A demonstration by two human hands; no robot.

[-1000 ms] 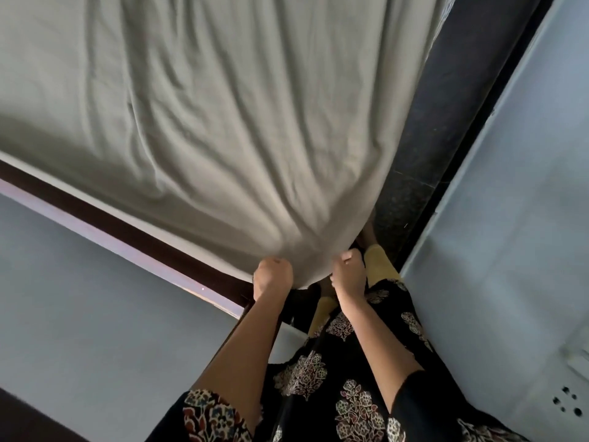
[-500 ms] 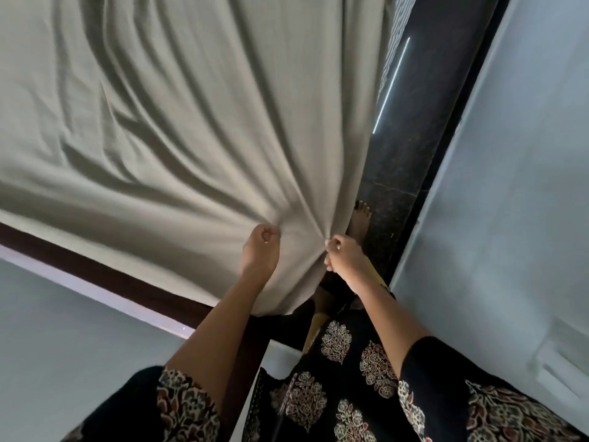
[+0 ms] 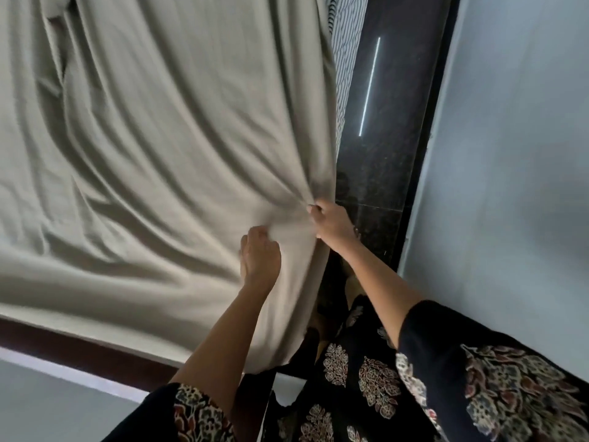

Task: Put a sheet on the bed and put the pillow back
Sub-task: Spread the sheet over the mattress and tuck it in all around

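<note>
Here the beige sheet (image 3: pixel 159 154) drapes the bed (image 3: pixel 63 342), hiding all but a striped mattress strip (image 3: pixel 342 59) at its right edge. The blurred left hand (image 3: pixel 259 260) and the right hand (image 3: pixel 331 223) each clutch bunched sheet near the corner.

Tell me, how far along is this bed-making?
Done: the sheet covers most of the bed, though it is deeply creased. In hand: the left hand and right hand both grip the sheet near its corner, bunching it. Left to do: cover the striped mattress showing beside the sheet's right edge, smooth the creases, and put the pillow back; no pillow is in view.
</note>
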